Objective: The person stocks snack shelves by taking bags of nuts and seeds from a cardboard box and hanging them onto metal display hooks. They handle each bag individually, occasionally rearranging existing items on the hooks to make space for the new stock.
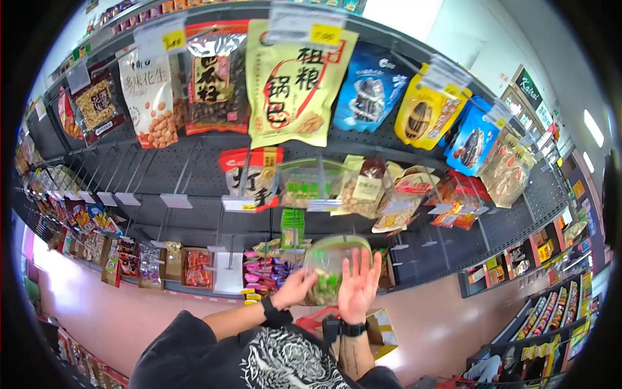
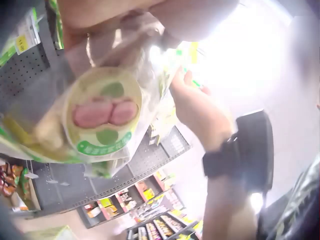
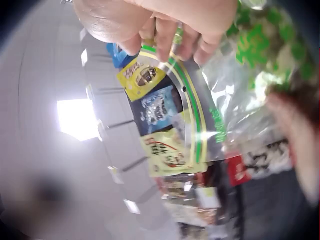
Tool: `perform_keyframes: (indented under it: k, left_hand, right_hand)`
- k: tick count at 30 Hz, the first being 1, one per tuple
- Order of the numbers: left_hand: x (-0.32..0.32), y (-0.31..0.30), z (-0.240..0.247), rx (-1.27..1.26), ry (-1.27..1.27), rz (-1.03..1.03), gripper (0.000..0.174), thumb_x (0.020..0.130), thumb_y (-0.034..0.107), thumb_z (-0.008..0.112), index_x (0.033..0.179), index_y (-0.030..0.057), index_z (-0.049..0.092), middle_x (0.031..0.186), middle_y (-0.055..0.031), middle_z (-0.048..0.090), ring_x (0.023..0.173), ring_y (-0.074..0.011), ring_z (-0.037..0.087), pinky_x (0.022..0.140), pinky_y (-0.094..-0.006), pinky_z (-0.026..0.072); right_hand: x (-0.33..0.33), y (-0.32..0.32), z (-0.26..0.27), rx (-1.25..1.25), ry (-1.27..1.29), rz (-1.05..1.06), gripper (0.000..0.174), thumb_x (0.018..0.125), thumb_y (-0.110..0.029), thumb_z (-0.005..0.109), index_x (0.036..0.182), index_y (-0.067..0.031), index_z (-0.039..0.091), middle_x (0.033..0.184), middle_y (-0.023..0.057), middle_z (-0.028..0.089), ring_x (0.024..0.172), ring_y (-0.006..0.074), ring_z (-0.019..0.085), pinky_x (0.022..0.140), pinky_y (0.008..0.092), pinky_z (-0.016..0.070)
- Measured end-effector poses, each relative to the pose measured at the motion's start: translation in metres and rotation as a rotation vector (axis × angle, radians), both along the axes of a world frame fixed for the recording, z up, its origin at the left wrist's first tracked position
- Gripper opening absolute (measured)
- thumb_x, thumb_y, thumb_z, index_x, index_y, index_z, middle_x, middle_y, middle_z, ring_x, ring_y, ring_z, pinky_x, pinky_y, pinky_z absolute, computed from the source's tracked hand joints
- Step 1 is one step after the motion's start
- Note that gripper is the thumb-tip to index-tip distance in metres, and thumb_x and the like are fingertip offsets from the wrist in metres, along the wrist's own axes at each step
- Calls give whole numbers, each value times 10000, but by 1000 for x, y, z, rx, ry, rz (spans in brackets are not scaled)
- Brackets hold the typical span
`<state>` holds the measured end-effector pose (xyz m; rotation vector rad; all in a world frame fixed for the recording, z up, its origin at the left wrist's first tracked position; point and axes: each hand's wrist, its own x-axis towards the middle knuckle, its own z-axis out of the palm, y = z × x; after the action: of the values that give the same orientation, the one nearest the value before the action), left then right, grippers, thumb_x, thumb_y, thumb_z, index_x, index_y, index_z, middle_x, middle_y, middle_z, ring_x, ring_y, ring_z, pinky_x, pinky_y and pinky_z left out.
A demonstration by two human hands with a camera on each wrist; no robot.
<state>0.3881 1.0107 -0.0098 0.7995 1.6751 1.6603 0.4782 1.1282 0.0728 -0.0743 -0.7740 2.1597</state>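
Note:
A clear plastic snack bag (image 1: pixel 328 254) with a curved, green-edged top is held up in front of the person's chest. My left hand (image 1: pixel 293 291) grips its left side, the thumb over the front. In the left wrist view the bag (image 2: pixel 70 135) shows a round label with two pink peanut shapes and green leaves. Green print and pale contents show through the plastic in the right wrist view. My right hand (image 1: pixel 360 285) is raised at the bag's right side, fingers straight and palm visible. Its fingers (image 3: pixel 165 42) lie near the bag's top edge in the right wrist view.
Ahead, a dark pegboard rack carries hanging snack bags, including a large yellow-green bag (image 1: pixel 298 84) and a red-and-white bag (image 1: pixel 240 170). Small packets (image 1: pixel 262 272) fill boxes on the lower shelf. An open carton (image 1: pixel 383 330) stands on the floor beyond the right wrist.

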Motion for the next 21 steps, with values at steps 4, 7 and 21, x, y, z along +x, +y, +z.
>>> perform_keyframes:
  k: [4, 7, 21]
  left_hand:
    - [-37, -14, -18, 99, -267, 85, 330, 977, 247, 441, 1151, -17, 535, 1037, -40, 602, 927, -91, 517, 812, -272, 443]
    - [-65, -21, -2, 69, 21, 73, 329, 974, 249, 452, 1141, -21, 541, 1028, -51, 607, 895, -98, 530, 798, -269, 444]
    - [-101, -24, 31, 110, 245, 3, 265, 923, 129, 496, 1165, 28, 536, 912, -127, 625, 808, -155, 571, 733, -306, 463]
  right_hand:
    - [-34, -28, -17, 575, -459, -190, 495, 929, -184, 479, 1390, -79, 329, 1440, 139, 331, 1317, 293, 328, 1050, 421, 292]
    - [-59, -32, -25, 1352, -848, -468, 548, 879, -164, 539, 1365, -8, 340, 1458, 190, 271, 1357, 387, 212, 1087, 451, 207]
    - [-119, -47, -24, 1415, -834, -792, 559, 879, -162, 515, 1367, 32, 322, 1457, 218, 251, 1360, 431, 163, 1089, 493, 164]
